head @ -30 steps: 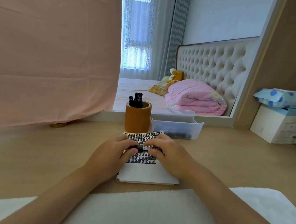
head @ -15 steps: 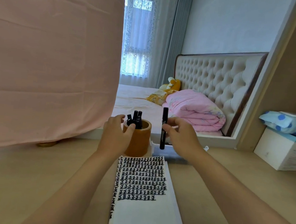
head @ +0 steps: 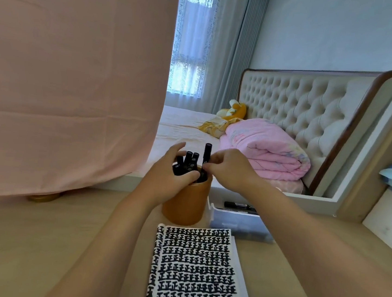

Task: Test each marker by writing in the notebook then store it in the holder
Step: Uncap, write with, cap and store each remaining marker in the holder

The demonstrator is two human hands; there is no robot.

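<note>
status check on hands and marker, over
Report: right hand pinches marker, lower end inside holder; left hand grips stored markers at the rim. Mouth crowded, nothing else in the way.

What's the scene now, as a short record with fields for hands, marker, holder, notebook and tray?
Left hand: curled round the stored markers at the mouth of the holder
Right hand: pinches a black marker, upright, lower end inside the holder
Holder: brown cylinder behind the notebook
Notebook: open, rows of black marks
Tray: clear, right of holder, a loose marker in it
</note>
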